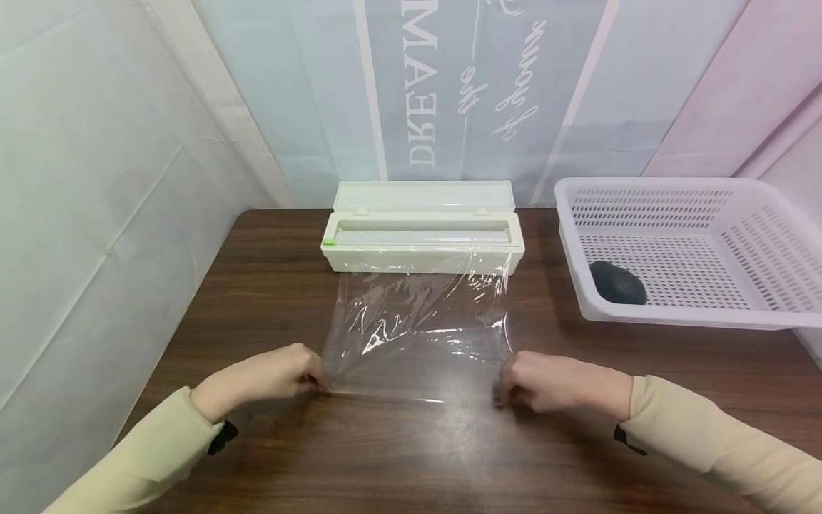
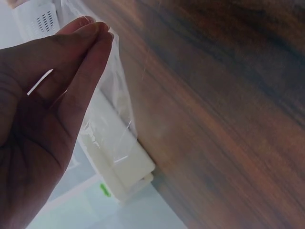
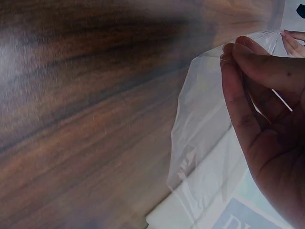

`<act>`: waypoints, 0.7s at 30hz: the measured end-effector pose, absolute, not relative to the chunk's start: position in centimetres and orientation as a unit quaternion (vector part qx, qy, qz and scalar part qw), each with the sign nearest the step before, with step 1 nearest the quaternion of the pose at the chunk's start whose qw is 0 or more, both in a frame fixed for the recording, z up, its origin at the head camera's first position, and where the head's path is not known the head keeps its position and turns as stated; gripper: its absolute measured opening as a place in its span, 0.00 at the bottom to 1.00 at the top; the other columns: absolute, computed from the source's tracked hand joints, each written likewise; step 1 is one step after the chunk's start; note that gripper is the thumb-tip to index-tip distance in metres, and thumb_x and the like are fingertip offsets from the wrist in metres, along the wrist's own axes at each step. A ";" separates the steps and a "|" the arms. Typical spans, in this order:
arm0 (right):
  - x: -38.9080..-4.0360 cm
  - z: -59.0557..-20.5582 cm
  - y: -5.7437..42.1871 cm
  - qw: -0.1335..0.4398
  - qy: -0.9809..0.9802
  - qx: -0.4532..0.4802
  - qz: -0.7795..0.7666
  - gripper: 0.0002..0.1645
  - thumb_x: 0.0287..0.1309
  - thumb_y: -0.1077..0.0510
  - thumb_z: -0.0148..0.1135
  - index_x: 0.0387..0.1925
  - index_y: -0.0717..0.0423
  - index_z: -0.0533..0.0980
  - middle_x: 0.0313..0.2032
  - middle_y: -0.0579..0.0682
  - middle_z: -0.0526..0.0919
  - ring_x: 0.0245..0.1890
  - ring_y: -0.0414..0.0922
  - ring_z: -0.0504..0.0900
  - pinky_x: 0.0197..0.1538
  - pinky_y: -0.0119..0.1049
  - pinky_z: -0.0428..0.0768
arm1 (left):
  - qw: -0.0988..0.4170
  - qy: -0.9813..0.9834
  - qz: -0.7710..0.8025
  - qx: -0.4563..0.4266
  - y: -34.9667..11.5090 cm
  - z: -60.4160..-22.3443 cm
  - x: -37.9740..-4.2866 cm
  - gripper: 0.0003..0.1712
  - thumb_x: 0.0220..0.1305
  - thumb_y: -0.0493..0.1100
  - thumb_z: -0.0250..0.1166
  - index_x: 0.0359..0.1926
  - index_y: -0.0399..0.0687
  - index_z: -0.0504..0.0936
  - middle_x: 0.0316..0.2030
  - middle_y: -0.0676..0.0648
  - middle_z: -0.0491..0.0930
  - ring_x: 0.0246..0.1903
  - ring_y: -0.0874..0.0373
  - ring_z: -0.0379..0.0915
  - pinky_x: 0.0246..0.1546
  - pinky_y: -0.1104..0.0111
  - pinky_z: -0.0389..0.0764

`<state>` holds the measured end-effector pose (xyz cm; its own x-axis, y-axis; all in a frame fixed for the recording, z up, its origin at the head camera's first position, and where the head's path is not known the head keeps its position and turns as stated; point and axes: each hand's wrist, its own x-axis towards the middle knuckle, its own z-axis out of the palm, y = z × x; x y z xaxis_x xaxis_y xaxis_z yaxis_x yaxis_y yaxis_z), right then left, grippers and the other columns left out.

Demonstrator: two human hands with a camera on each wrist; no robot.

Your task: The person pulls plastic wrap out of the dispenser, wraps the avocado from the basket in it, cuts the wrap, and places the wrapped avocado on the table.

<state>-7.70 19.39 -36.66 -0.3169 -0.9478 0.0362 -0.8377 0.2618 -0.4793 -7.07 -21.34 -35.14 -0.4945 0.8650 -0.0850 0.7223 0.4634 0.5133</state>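
A sheet of clear plastic wrap (image 1: 411,328) stretches from a white dispenser box (image 1: 424,260) toward the near side of the brown table. My left hand (image 1: 272,375) pinches its near left corner between thumb and fingertips, as the left wrist view shows up close. At the near right corner, my right hand (image 1: 552,382) pinches the film the same way. The sheet is spread between both hands, wrinkled and shiny near the box. The box's lid (image 1: 424,196) stands raised at the back, and a roll (image 1: 420,238) lies inside. A small green slider (image 1: 330,242) sits at the box's left front edge.
A white plastic basket (image 1: 693,318) stands at the back right, with a dark rounded object (image 1: 618,283) inside it. Behind the table hangs a pale printed curtain (image 1: 308,107), and a whitish sheet (image 1: 96,214) borders the left side.
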 end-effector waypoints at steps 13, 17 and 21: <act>-6.6 -37.0 18.9 0.189 0.805 -0.533 -0.181 0.14 0.34 0.73 0.60 0.22 0.52 0.81 0.23 0.38 0.80 0.25 0.32 0.77 0.28 0.18 0.74 | 0.188 0.843 0.191 0.467 -20.9 -36.3 -6.6 0.13 0.46 0.25 0.63 0.25 0.46 0.85 0.26 0.56 0.82 0.28 0.71 0.74 0.26 0.82 0.73; -6.3 -37.4 18.8 0.203 0.803 -0.529 -0.184 0.16 0.32 0.74 0.58 0.21 0.52 0.81 0.23 0.38 0.80 0.24 0.31 0.76 0.27 0.16 0.73 | 0.192 0.849 0.176 0.459 -20.8 -36.4 -6.3 0.12 0.47 0.26 0.64 0.24 0.47 0.85 0.26 0.56 0.81 0.27 0.71 0.74 0.26 0.82 0.73; -6.2 -37.5 18.8 0.200 0.802 -0.530 -0.187 0.16 0.31 0.74 0.59 0.21 0.51 0.80 0.21 0.37 0.79 0.22 0.28 0.73 0.25 0.16 0.71 | 0.197 0.852 0.167 0.455 -20.6 -36.6 -6.1 0.11 0.47 0.27 0.65 0.24 0.47 0.85 0.25 0.56 0.81 0.27 0.70 0.75 0.26 0.82 0.74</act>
<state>-6.15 18.76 -37.50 -0.3574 -0.9258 -0.1233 -0.7762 0.3679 -0.5121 -6.06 -20.64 -36.56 -0.5084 0.8415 -0.1828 0.7099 0.5297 0.4642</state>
